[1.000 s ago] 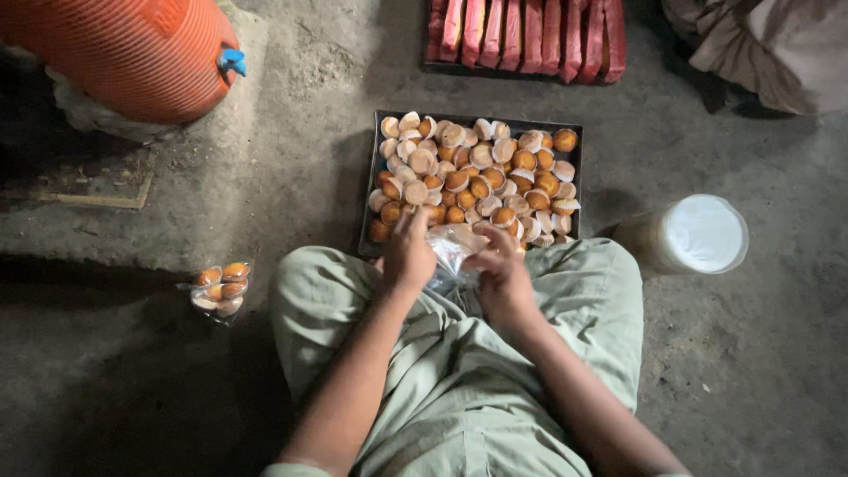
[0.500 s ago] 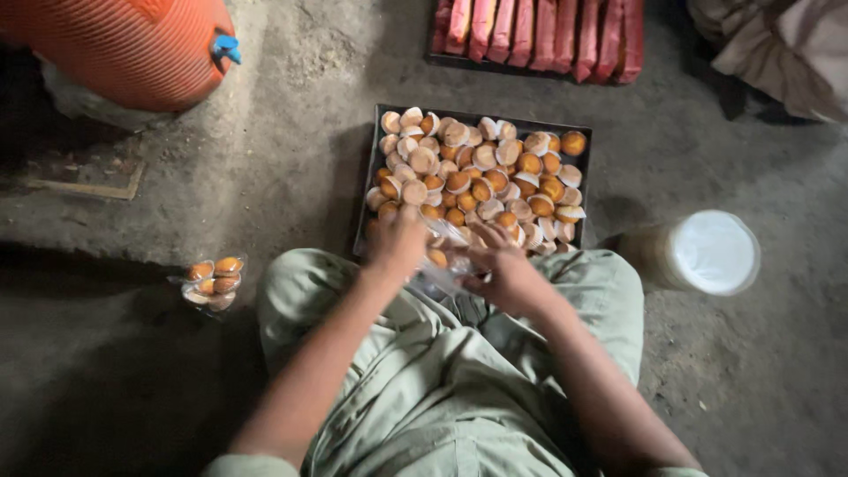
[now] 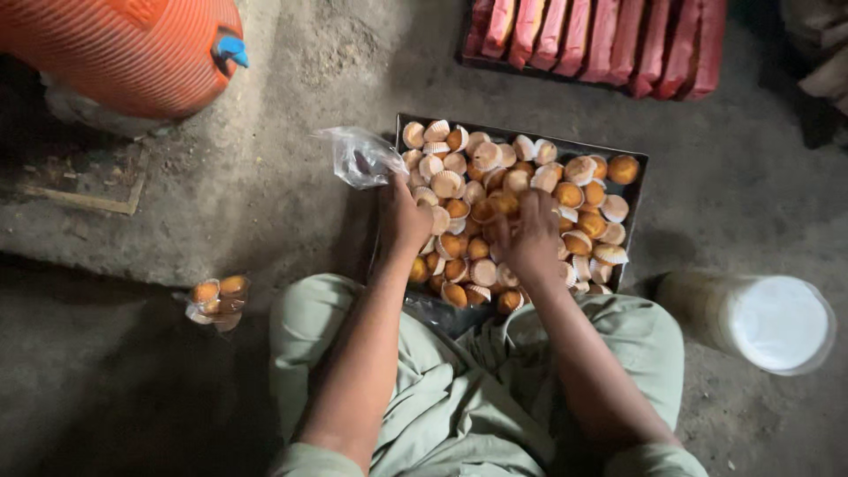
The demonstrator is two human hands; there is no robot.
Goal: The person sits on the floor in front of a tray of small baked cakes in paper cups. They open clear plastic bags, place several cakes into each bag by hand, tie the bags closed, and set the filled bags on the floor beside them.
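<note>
At the top of the view I see a row of long pink-red wrapped packages [image 3: 601, 40] lying side by side on a dark tray, well apart from my hands. Upper left: a large orange ribbed container [image 3: 132, 53] with a small blue tap [image 3: 231, 49]. Lower left, on the concrete floor [image 3: 265, 177]: a small clear packet of cupcakes [image 3: 216, 300], already filled, with orange tops showing through. Right of my knee stands a white cylindrical stack [image 3: 777, 322], round top face up; I cannot tell what it holds.

In front of my knees sits a dark rectangular tray [image 3: 638, 163], heaped with small golden-orange cupcakes [image 3: 521, 190] in white fluted paper cups. Some lie on their sides, pale bases showing.

My left hand [image 3: 402, 221] is at the tray's left edge, fingers pinched on a clear plastic bag [image 3: 362, 157] that puffs up and to the left, over the floor. My right hand [image 3: 530, 238] rests on the pile, fingers curled down among the cupcakes; whether they grip one I cannot tell.
</note>
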